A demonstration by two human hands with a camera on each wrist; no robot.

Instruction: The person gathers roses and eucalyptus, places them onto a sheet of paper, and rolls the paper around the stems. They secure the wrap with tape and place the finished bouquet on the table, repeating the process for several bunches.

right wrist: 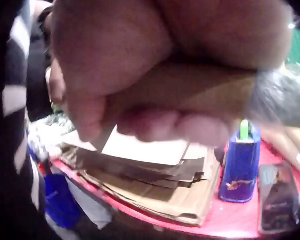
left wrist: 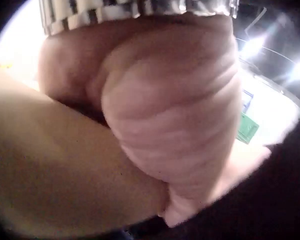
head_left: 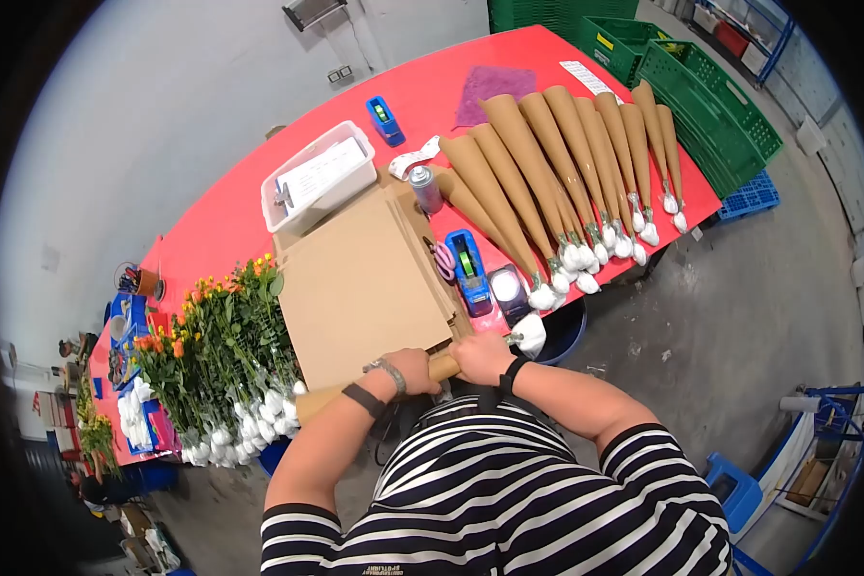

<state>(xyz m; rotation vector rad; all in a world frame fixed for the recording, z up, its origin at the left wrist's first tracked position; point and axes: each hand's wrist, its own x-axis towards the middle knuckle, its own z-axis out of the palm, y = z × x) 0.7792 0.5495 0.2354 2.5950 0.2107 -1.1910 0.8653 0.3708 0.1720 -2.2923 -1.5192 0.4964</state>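
Note:
A brown kraft-paper flower cone (head_left: 322, 403) lies across the person's front, its wide end to the left and a white wrapped stem end (head_left: 530, 334) sticking out at the right. The left hand (head_left: 413, 372) grips it around the middle; in the left wrist view the palm (left wrist: 170, 105) lies against the paper (left wrist: 65, 165). Nearer the narrow end, the right hand (head_left: 482, 357) holds it with curled fingers (right wrist: 165, 125). Clear plastic (right wrist: 282, 95) wraps the stems beyond that hand. Flat kraft sheets (head_left: 365, 298) are stacked on the table just ahead of both hands.
Finished-looking paper cones (head_left: 547, 144) lie in a row on the red table (head_left: 336, 101). Orange and yellow flower bunches (head_left: 226, 336) lie left. A blue tape dispenser (head_left: 468, 274), pink-handled scissors (head_left: 444, 259), a spray can (head_left: 424, 189) and a white bin (head_left: 322, 178) surround the stack.

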